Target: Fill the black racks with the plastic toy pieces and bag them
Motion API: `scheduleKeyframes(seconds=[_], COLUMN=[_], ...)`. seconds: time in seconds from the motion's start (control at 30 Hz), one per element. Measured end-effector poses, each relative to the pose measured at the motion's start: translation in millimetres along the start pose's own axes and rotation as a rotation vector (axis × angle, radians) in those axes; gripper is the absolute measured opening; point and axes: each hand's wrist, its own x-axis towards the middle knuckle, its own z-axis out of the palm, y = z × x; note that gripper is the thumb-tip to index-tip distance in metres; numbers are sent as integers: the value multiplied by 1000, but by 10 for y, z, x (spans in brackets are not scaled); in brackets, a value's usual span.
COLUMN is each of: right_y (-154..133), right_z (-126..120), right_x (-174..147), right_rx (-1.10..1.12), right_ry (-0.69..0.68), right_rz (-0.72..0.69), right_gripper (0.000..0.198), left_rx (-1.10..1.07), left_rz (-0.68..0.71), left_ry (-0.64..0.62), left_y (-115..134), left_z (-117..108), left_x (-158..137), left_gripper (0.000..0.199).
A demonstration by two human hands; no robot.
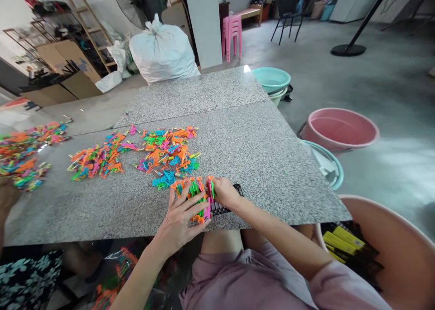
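Observation:
A black slotted tray (217,206) lies at the table's near edge, partly covered by a tight row of small orange, green and pink plastic pieces (195,188). My left hand (183,215) rests over that row with its fingers spread and stretched out. At the row's right end, my right hand (222,191) has its fingers closed on a small plastic piece (212,188), with green, pink and orange showing there. The fingers hide part of it. Just beyond my left hand is a loose pile of brightly coloured plastic pieces (170,149).
More coloured pieces (98,160) lie left on the speckled table (251,133). At the far left is another person's hand (8,196). Right of the table stand a pink tub (340,128) and an orange tub (404,264) holding yellow packs. A white sack (165,51) stands behind.

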Motion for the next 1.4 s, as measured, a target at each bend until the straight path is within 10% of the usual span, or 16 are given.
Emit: scheduleKeyframes(seconds=[0.23,0.37,0.73,1.07,1.4], right_y=[-136,55,86,953,269], right_z=[-32,-134,-241,-684,63], right_x=[57,185,1449,357,-612], right_rx=[-192,-73,-359,-164,810], right_ry=[-64,-207,-57,61,133], right_rz=[31,-149,-179,107,294], right_gripper=[32,26,34,12,20], left_rx=[36,17,192,96,-13], left_rz=[-53,3,102,77,-5], left_ry=[132,-13,-173,-158,-181], left_y=[149,170,91,99,145], left_z=[-78,-155,-104,-93,-113], left_x=[72,123,145,151,180], left_gripper=[24,21,47,36,20])
